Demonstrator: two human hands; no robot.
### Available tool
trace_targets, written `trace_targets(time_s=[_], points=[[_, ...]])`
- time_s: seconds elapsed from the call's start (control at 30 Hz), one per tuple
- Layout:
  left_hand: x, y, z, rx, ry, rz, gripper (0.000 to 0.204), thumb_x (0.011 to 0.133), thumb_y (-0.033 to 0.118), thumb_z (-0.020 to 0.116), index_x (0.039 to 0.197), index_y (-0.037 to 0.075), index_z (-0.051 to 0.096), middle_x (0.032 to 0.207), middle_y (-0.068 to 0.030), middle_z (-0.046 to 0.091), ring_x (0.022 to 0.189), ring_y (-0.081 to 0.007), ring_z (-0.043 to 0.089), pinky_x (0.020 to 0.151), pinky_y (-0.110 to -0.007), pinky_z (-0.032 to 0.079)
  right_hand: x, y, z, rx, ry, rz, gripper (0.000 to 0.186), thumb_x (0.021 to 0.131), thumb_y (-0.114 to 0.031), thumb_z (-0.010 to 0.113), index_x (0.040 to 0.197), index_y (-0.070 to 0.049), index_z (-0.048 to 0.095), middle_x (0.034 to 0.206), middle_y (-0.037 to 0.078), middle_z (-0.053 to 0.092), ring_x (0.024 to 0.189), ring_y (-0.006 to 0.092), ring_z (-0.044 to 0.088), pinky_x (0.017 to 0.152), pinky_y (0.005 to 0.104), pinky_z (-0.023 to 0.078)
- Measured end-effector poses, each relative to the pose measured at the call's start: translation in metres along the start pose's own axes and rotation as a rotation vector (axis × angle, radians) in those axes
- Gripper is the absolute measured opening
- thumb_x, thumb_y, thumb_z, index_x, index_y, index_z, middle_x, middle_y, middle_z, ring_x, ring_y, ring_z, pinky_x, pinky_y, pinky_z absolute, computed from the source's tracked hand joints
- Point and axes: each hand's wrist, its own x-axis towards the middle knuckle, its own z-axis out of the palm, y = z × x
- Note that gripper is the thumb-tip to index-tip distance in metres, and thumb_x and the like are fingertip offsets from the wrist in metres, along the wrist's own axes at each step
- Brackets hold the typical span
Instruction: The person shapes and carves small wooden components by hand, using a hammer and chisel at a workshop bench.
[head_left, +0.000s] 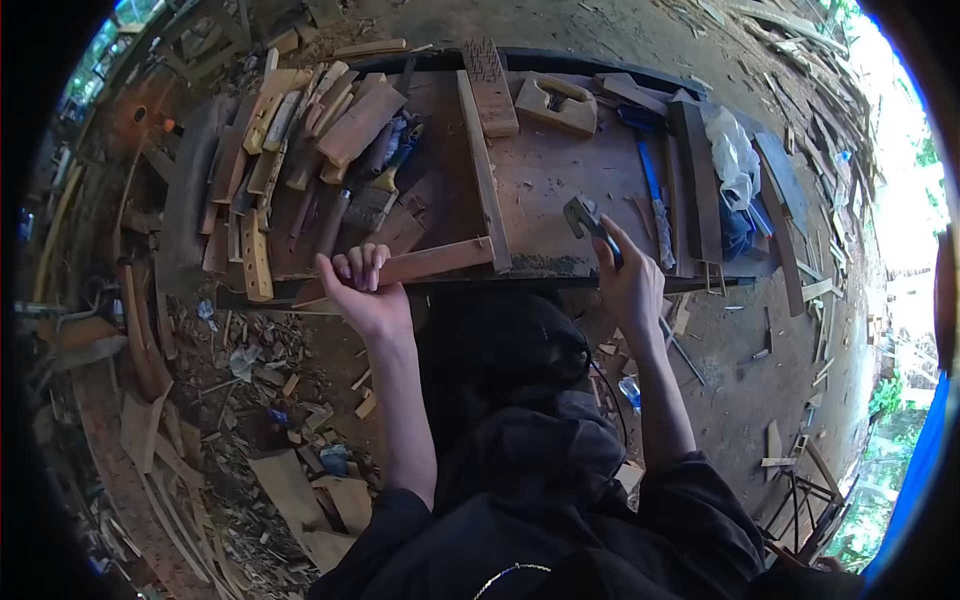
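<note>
My left hand (362, 290) grips the near end of a wooden bar (436, 260) that meets a long upright bar (484, 170) at a corner joint, both lying on the workbench (545, 180). My right hand (625, 280) holds a hammer (586, 218) by its handle, its metal head raised just right of the joint, above the bench's front edge.
A pile of wooden pieces and chisels (300, 150) covers the bench's left side. A wooden hand plane (557, 103), a blue-handled saw (655, 195) and a white plastic bag (733, 152) lie at the back right. Offcuts and shavings (250, 420) litter the ground.
</note>
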Motion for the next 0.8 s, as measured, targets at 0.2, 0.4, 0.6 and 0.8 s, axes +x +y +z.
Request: trace_targets(time_s=[0.2, 0.4, 0.6, 0.8], points=[[-0.009, 0.0, 0.006, 0.044, 0.009, 0.06, 0.053, 0.116, 0.039, 0.047, 0.072, 0.015, 0.032, 0.062, 0.0019, 0.021, 0.056, -0.0134, 0.025, 0.065, -0.03, 0.039, 0.042, 0.034, 0.033, -0.08, 0.431, -0.321, 0.029, 0.097, -0.025, 0.074, 0.121, -0.008, 0.074, 0.089, 0.012, 0.072, 0.085, 0.0337, 0.072, 0.073, 0.047, 0.055], [-0.014, -0.007, 0.012, 0.061, -0.026, 0.05, 0.052, 0.116, 0.04, 0.046, 0.073, 0.015, 0.032, 0.063, 0.0014, 0.021, 0.058, -0.0137, 0.025, 0.066, -0.03, 0.038, 0.067, 0.036, 0.041, -0.235, 0.482, -0.366, 0.025, 0.091, -0.02, 0.077, 0.112, -0.008, 0.073, 0.107, 0.01, 0.069, 0.104, 0.0313, 0.064, 0.083, 0.0463, 0.053], [-0.028, -0.017, 0.025, 0.087, -0.04, 0.039, 0.053, 0.118, 0.04, 0.042, 0.072, 0.015, 0.031, 0.062, 0.0024, 0.022, 0.056, -0.013, 0.023, 0.066, -0.03, 0.037, 0.044, 0.006, 0.033, -0.06, 0.479, -0.405, 0.02, 0.093, -0.014, 0.074, 0.11, -0.004, 0.073, 0.117, 0.014, 0.065, 0.116, 0.0348, 0.058, 0.102, 0.0509, 0.043], [-0.035, -0.018, 0.023, 0.055, -0.202, -0.029, 0.053, 0.117, 0.042, 0.044, 0.073, 0.016, 0.031, 0.062, 0.0026, 0.022, 0.056, -0.0125, 0.024, 0.064, -0.03, 0.035, -0.003, -0.045, 0.026, 0.833, -0.126, -0.406, 0.025, 0.103, -0.02, 0.071, 0.106, 0.005, 0.073, 0.105, 0.015, 0.074, 0.1, 0.0254, 0.071, 0.091, 0.0397, 0.055]])
